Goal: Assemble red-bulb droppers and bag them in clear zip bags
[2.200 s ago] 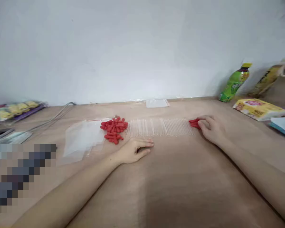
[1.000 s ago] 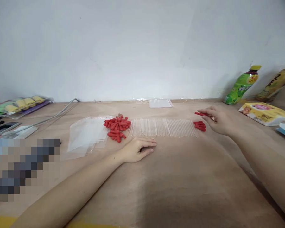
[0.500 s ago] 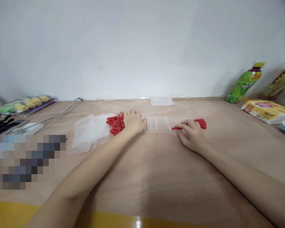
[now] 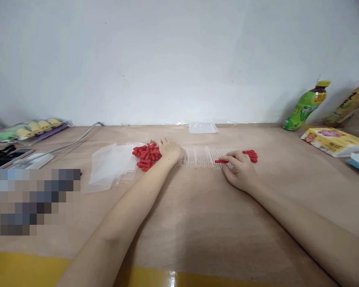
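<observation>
Near the middle of the table lies a row of thin clear sticks (image 4: 197,156) side by side. My left hand (image 4: 171,150) rests over the row's left end, just beside a pile of small red club-shaped pieces (image 4: 145,154). Its fingers look stretched and somewhat apart, with nothing visible in them, though motion blurs them. My right hand (image 4: 240,169) is at the row's right end, pinching a slim red piece (image 4: 221,161) that points left above the sticks. Past its knuckles lies a small bunch of red pieces (image 4: 250,156), partly hidden by the hand.
Clear plastic bags (image 4: 110,165) lie left of the red pile; another small bag (image 4: 202,128) is by the wall. A green bottle (image 4: 306,105) and a yellow box (image 4: 335,140) stand right. At left are a cable (image 4: 77,140) and a pack with yellow pieces (image 4: 36,129).
My left hand has shifted slightly right, off the red pile and onto the row's left end. The right hand keeps its pinch on the red piece, almost unmoved.
</observation>
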`<act>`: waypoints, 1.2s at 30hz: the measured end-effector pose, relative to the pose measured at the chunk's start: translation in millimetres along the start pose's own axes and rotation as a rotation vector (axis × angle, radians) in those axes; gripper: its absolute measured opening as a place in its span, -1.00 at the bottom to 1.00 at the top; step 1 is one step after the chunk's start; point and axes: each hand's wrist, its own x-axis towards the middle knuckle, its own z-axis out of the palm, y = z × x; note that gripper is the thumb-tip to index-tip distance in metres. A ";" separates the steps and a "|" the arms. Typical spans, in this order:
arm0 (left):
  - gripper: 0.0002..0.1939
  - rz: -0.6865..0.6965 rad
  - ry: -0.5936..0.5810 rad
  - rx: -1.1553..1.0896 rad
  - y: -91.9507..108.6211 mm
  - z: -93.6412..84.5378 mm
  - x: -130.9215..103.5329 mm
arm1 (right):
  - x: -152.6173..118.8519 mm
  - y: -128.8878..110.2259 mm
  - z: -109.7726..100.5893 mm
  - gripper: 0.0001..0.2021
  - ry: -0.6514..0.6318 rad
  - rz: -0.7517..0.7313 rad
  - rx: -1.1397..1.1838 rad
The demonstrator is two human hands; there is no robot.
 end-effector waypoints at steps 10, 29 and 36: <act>-0.67 0.102 0.014 -0.085 -2.7 -17.3 -5.1 | 2.3 -1.5 -2.2 -0.86 -0.020 0.014 0.059; -0.71 0.916 0.038 -0.659 -39.5 11.3 -81.4 | 2.8 -33.2 -5.8 -0.83 -0.245 0.082 0.395; -0.72 0.915 0.017 -0.682 -38.8 13.0 -80.2 | 6.8 -37.3 -8.6 -0.81 -0.295 0.026 0.391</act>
